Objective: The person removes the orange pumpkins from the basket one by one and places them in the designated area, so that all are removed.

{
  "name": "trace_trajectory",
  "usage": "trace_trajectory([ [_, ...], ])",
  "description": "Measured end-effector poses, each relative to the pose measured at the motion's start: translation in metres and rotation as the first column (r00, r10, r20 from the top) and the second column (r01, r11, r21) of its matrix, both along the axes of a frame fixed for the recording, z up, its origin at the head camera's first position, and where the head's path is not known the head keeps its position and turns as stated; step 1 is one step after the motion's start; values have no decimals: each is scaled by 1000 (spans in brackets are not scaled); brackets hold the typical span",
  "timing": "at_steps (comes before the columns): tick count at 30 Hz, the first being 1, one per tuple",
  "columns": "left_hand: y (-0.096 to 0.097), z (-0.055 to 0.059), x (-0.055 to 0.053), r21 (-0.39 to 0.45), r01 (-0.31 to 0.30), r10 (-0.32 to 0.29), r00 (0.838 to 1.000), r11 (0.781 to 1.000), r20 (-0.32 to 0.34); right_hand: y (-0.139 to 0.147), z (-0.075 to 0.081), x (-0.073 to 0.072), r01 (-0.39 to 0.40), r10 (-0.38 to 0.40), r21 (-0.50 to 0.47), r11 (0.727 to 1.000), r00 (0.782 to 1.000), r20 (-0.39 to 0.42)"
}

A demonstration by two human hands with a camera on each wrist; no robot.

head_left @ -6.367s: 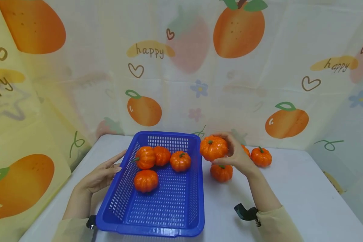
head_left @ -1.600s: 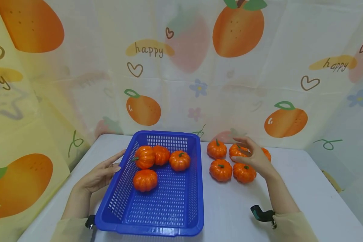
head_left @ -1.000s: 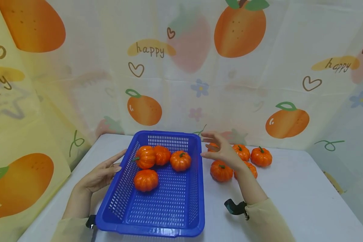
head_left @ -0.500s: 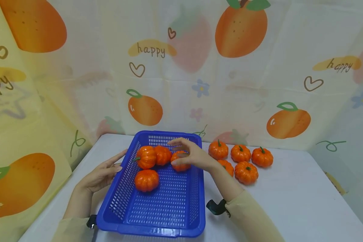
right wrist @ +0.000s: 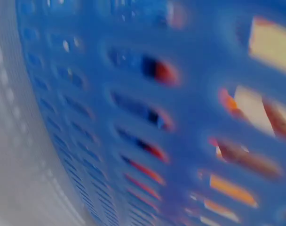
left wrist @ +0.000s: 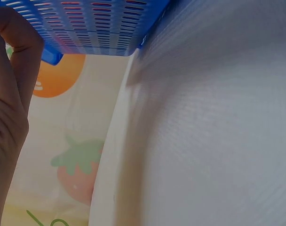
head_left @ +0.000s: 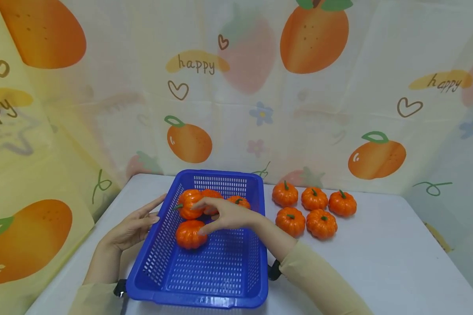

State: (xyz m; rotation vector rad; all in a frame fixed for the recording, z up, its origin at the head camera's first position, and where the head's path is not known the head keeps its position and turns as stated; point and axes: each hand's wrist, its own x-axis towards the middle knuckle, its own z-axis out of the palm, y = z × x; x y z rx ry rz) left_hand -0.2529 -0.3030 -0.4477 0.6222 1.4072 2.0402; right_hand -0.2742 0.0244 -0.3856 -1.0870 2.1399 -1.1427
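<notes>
A blue plastic basket (head_left: 197, 300) stands on the white table with several small orange pumpkins inside. My left hand (head_left: 131, 228) stays at its left side, fingers extended and thumb at the rim. Inside the basket, my right hand (head_left: 225, 214) reaches over from the right, thumb and fingers apart. Its thumb is right at the front pumpkin (head_left: 188, 236), and its fingertips overlap the back-left pumpkin (head_left: 187, 204). Behind the hand, a pumpkin (head_left: 211, 194) and another at the right (head_left: 239, 200) are partly hidden. The right wrist view holds mostly the blurred basket wall (right wrist: 194, 117).
Right of the basket, several more pumpkins sit on the table in two rows, among them a front one (head_left: 322, 224) and a back-right one (head_left: 342, 203). A fruit-printed cloth (head_left: 311, 113) hangs behind the table (head_left: 394, 258).
My right hand has moved left from the pumpkins on the table, over the basket's right rim, to the left pumpkins inside. Earlier it held a pumpkin beside the basket. My left hand has stayed put.
</notes>
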Motion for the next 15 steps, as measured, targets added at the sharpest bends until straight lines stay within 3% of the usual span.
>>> trace_trajectory([
  [8,1,-2,-1,2,13,-13,1000,1000,-14,-9,-15,6,-52,63,154,987,996,-66],
  [15,0,-3,-1,26,48,-47,998,999,-34,-9,-19,6,-73,94,181,981,990,-106],
])
